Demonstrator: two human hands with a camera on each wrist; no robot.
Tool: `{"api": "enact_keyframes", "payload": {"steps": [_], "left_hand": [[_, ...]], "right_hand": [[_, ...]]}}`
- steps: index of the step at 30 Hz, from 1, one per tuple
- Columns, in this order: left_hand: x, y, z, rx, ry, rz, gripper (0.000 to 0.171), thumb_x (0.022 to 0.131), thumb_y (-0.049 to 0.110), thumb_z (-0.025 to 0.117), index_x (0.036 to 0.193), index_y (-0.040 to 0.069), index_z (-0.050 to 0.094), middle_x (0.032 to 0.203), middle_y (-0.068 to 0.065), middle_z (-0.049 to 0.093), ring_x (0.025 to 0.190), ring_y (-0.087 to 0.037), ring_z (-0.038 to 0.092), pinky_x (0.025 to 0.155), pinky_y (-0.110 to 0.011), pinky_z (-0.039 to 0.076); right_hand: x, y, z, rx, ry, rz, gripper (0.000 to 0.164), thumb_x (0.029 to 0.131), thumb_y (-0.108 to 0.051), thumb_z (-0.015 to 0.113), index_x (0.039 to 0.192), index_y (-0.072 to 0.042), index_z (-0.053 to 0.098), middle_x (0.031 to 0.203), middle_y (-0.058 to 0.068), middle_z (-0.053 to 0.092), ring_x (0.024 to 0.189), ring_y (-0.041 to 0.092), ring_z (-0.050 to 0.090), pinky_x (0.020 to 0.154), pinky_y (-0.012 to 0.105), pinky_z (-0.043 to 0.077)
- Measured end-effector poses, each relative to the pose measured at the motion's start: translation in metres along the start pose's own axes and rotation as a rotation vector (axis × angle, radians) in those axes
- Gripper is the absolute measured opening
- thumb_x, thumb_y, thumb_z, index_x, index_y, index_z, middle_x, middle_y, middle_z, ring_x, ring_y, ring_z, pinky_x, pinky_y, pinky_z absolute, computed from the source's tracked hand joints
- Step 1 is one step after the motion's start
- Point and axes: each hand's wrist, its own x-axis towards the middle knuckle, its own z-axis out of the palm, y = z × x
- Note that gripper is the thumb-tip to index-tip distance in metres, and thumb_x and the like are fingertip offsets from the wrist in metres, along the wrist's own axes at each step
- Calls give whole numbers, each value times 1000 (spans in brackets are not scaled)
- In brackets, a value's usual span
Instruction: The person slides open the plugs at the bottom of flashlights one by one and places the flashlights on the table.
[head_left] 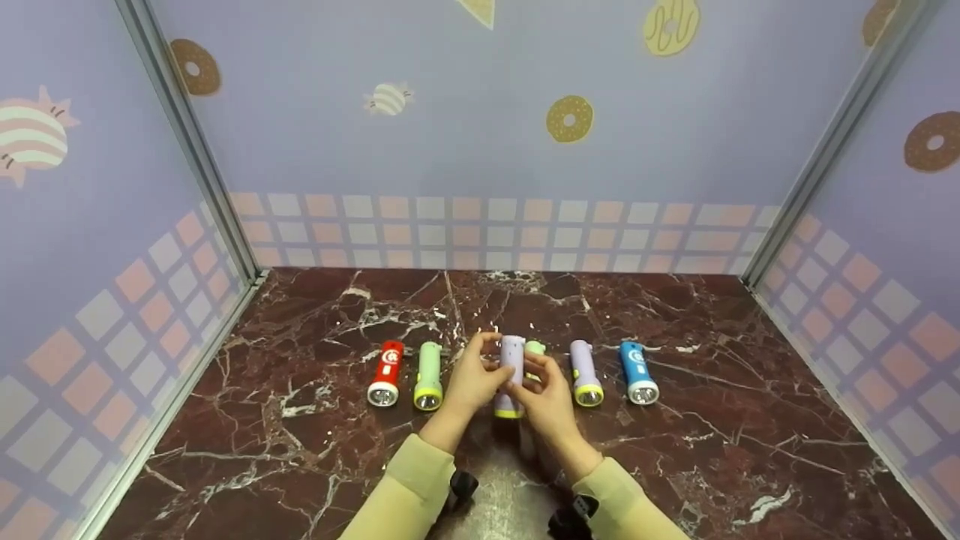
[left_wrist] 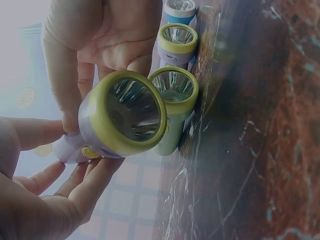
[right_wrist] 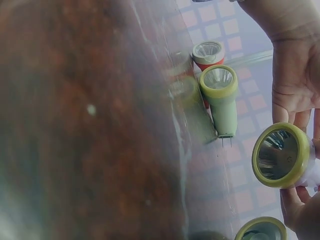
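Note:
A light-purple flashlight (head_left: 512, 352) with a yellow-green rim is held up between both hands, clear of the tabletop, its lens facing the person. My left hand (head_left: 474, 379) grips it from the left, thumb along the barrel. From the other side my right hand (head_left: 551, 401) pinches it with thumb and fingers. Its yellow switch (left_wrist: 91, 152) shows on the underside, near the left fingers. Just behind the right fingers stands a green flashlight (head_left: 535, 347), mostly hidden in the head view; its yellow-rimmed head (left_wrist: 174, 90) shows in the left wrist view.
A red flashlight (head_left: 388, 371) and a green flashlight (head_left: 429, 375) lie to the left; another purple flashlight (head_left: 583, 371) and a blue flashlight (head_left: 637, 371) lie to the right. All lie on the dark red marbled table (head_left: 300, 465), enclosed by patterned panels (head_left: 465, 150).

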Motion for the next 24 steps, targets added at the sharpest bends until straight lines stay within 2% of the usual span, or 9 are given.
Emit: {"api": "enact_keyframes", "payload": {"steps": [4, 8, 14, 19, 24], "left_hand": [[0, -2, 0, 8, 3, 7, 53, 81, -4, 75, 130, -3, 56, 118, -30, 67, 92, -34, 71, 85, -42, 62], [0, -2, -3, 12, 0, 17, 52, 84, 0, 76, 132, -2, 55, 118, -29, 68, 93, -36, 72, 80, -41, 63], [1, -1, -7, -3, -29, 50, 56, 88, 8, 78, 139, 3, 54, 126, -30, 67, 101, -40, 72, 90, -44, 62], [2, -5, -7, 3, -65, 86, 56, 86, 7, 80, 137, 2, 57, 120, -30, 68, 102, -41, 73, 87, -43, 63], [3, -6, -6, -16, -74, 90, 55, 85, 6, 81, 135, 0, 58, 118, -30, 68, 104, -42, 72, 84, -43, 63]], "right_hand": [[-1, 1, 0, 4, -3, -2, 57, 87, 8, 69, 138, 14, 43, 134, 39, 56, 109, 33, 70, 87, 30, 62], [-1, 1, -1, -4, 0, 4, 57, 87, 8, 70, 138, 13, 45, 135, 37, 56, 110, 35, 69, 86, 28, 61], [-1, 2, -3, -41, 7, -5, 56, 86, 9, 70, 137, 12, 47, 133, 36, 58, 110, 37, 68, 85, 25, 59], [-1, 2, -2, -37, -1, -5, 56, 85, 8, 69, 137, 11, 48, 132, 36, 59, 107, 32, 69, 84, 24, 58], [-3, 0, -1, -16, -14, -2, 57, 85, 9, 69, 137, 11, 47, 131, 36, 59, 103, 26, 69, 83, 24, 59]]}}
